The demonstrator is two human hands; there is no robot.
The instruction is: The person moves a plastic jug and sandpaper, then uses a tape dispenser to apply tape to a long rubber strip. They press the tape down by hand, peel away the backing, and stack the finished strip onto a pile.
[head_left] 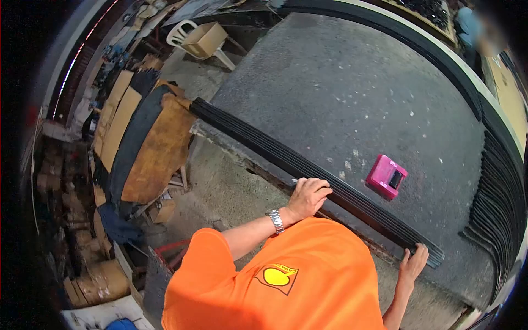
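A long bundle of black ribbed strips (258,138) lies diagonally along the near edge of the dark worktable (324,71). My left hand (309,197), below a metal watch, is closed on the near edge of the strips around their middle. A small pale tip sticks out beside its fingers; what it belongs to is hidden. Near the strips' right end, my right hand (413,263) grips their near edge between thumb and fingers. A pink case (387,176) with a dark window lies on the table beyond the strips.
Many black strips (498,203) are stacked along the table's right side. At the back left, a plastic chair (182,33) holds a cardboard box (204,40). A brown sheet-covered stack (157,148) stands left. A person (470,27) is at the far right.
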